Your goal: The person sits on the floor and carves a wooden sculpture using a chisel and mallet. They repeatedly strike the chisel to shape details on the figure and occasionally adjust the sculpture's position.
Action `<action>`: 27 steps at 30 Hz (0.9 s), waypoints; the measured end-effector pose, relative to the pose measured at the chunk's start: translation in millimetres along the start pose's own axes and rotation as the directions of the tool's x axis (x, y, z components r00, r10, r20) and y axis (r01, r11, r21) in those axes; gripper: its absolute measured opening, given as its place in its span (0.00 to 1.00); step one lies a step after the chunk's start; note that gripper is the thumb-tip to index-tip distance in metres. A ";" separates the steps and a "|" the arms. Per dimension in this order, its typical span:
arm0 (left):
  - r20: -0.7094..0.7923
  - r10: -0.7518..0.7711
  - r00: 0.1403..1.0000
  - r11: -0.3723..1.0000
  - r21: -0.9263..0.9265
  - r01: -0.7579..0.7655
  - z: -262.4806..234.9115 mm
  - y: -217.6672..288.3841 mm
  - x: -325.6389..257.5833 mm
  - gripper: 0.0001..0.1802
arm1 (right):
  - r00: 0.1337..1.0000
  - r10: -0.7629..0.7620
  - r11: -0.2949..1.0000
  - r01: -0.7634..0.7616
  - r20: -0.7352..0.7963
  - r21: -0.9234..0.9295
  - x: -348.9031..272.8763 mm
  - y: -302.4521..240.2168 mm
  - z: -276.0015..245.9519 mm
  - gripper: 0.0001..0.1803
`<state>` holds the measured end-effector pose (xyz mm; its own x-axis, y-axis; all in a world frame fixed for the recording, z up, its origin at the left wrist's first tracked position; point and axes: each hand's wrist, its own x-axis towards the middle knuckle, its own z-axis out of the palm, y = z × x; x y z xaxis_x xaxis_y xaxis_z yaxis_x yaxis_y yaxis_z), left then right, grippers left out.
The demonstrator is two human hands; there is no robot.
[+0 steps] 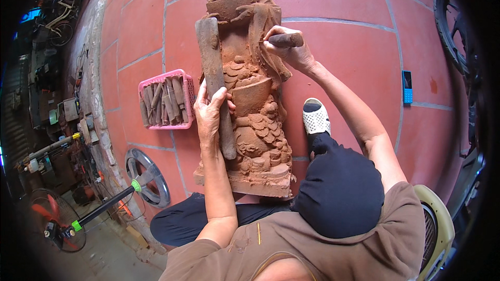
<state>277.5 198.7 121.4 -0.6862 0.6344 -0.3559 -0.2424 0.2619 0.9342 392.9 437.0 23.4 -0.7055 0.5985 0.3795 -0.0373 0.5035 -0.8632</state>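
A reddish-brown carved wooden statue [255,119] lies on the red tiled floor in front of me, its base toward my legs. My left hand [211,112] grips a long wooden mallet [211,57] that lies along the statue's left side. Up on the statue's upper right, my right hand [286,49] is closed around a carving chisel with a dark wooden handle [286,39], its tip against the carving.
A pink basket [165,99] holding several wooden-handled chisels sits left of the statue. A blue phone [407,86] lies on the tiles at right. A wheel rim [148,177] and tool clutter are at left; a tyre [450,26] at far right. My white shoe [316,118] rests beside the statue.
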 end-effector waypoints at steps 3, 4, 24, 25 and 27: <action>0.008 0.008 1.000 1.000 -0.024 -0.008 1.1 -0.5 -0.5 0.24 | 0.988 -0.023 0.999 0.029 -0.153 0.038 7.8 7.6 1.4 0.08; 0.010 0.013 1.000 0.999 -0.033 -0.013 1.9 -0.5 -0.8 0.24 | 0.980 -0.017 0.999 0.024 -0.197 0.033 12.7 10.0 0.9 0.08; -0.002 0.013 1.000 1.000 -0.018 -0.013 0.0 -4.0 1.3 0.20 | 0.923 0.384 0.839 -0.354 0.010 0.413 51.7 15.5 -12.8 0.20; 0.003 0.011 1.000 1.000 -0.016 -0.011 -0.6 -4.4 2.0 0.20 | 0.928 0.373 0.841 -0.346 0.017 0.415 55.3 17.3 -15.5 0.21; 0.009 -0.002 1.000 1.000 -0.019 0.003 -1.9 -4.8 3.0 0.21 | 0.936 0.352 0.844 -0.331 0.031 0.422 66.6 26.6 -20.1 0.23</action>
<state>275.3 197.9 115.9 -0.6792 0.6405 -0.3584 -0.2573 0.2495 0.9336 359.2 502.8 32.5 -0.6952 0.7176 0.0412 -0.0960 -0.0359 -0.9947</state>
